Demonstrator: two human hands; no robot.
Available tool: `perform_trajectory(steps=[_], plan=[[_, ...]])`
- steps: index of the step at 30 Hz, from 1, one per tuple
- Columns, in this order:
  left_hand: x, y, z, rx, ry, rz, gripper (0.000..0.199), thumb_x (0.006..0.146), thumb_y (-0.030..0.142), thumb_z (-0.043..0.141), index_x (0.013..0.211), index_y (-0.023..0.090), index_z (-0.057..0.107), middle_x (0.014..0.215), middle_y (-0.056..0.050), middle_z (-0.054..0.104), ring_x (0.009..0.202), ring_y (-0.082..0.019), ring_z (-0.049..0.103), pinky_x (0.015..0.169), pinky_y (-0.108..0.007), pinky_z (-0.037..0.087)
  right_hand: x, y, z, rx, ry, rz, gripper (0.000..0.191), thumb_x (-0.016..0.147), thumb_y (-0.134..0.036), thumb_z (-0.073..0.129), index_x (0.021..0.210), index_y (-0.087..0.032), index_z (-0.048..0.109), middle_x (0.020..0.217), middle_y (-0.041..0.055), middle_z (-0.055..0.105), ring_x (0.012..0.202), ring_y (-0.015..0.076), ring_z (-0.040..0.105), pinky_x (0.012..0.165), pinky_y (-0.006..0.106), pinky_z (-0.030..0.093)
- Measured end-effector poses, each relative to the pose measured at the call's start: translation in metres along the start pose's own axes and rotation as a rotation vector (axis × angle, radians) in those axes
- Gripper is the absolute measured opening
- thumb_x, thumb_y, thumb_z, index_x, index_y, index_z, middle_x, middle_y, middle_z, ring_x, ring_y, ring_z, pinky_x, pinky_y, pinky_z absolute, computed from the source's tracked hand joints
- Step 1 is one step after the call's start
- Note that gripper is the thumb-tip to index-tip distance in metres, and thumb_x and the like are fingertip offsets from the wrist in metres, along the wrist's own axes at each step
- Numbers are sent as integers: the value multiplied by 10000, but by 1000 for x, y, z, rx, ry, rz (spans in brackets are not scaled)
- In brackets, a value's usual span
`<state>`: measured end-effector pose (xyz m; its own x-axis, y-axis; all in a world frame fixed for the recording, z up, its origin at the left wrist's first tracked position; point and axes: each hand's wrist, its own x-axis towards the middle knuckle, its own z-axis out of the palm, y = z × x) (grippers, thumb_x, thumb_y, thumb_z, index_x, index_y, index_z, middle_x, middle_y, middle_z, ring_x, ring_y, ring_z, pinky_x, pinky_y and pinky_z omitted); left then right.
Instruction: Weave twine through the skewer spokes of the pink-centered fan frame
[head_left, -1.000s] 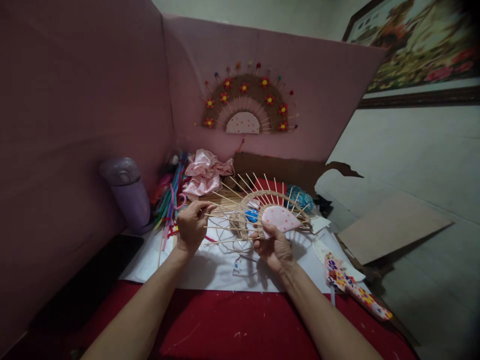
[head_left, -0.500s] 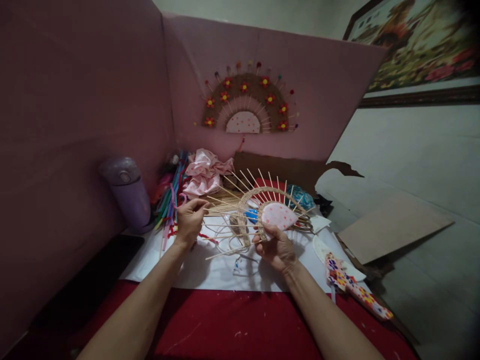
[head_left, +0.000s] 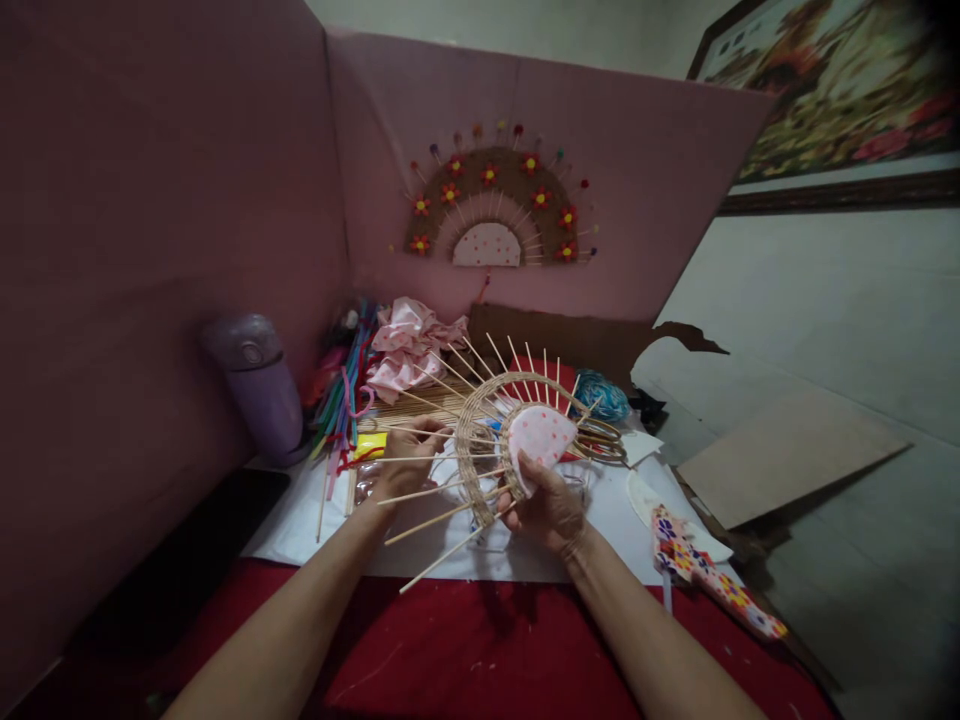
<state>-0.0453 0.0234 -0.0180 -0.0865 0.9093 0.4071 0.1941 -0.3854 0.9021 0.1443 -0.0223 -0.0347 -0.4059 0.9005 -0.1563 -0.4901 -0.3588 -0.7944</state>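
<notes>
A half-round woven piece (head_left: 475, 425) of twine and thin sticks is held up above the white sheet, its sticks fanning out up and to the left. Its centre is a white panel with pink dots (head_left: 541, 438). My right hand (head_left: 551, 500) grips this panel's lower edge, thumb on top and fingers underneath. At the piece's left side, my left hand (head_left: 411, 455) is closed with its fingertips by the sticks and outer twine band; what they pinch is too small to make out.
A purple bottle (head_left: 262, 390) stands left, beside colourful pipe cleaners (head_left: 337, 400) and crumpled pink cloth (head_left: 409, 345). Blue yarn (head_left: 602, 395) and scissors (head_left: 602, 440) lie behind right. A flower-patterned object (head_left: 709, 572) rests at right. A finished-looking fan (head_left: 491, 190) hangs on the pink panel.
The woven piece has shifted left and turned, its lower sticks now pointing further down. My left hand has moved right, closer to the twine band, uncovering a yellow item behind it.
</notes>
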Motion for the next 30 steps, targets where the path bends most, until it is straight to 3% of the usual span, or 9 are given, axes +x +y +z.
perform_trajectory(steps=[6, 13, 18, 30], plan=[[1, -2, -4, 118, 78, -1, 164, 700, 333, 608, 683, 171, 617, 589, 3, 594, 527, -129, 546, 476, -225, 396, -1, -2, 3, 3, 41, -2, 300, 741, -439, 605, 753, -139, 598, 505, 40, 641, 351, 127, 556, 334, 193, 421], [8, -9, -20, 377, 293, 302, 132, 762, 301, 589, 720, 180, 619, 664, -16, 614, 628, -149, 549, 599, -255, 394, 3, 0, -1, 46, 101, -4, 253, 732, -396, 625, 763, -147, 602, 508, 24, 634, 378, 132, 568, 335, 200, 439], [14, -12, -28, 461, 440, 404, 114, 772, 288, 585, 726, 191, 624, 696, -20, 590, 676, -169, 522, 645, -278, 385, 4, -2, 1, 94, 133, -33, 215, 726, -364, 641, 768, -159, 592, 546, 14, 634, 409, 125, 579, 321, 183, 430], [15, -1, -39, 558, 480, 580, 133, 826, 199, 493, 757, 178, 605, 729, -42, 587, 744, -183, 490, 701, -299, 376, 6, -4, -1, 105, 133, -7, 162, 752, -325, 618, 733, -165, 609, 545, 25, 647, 379, 118, 565, 313, 185, 434]])
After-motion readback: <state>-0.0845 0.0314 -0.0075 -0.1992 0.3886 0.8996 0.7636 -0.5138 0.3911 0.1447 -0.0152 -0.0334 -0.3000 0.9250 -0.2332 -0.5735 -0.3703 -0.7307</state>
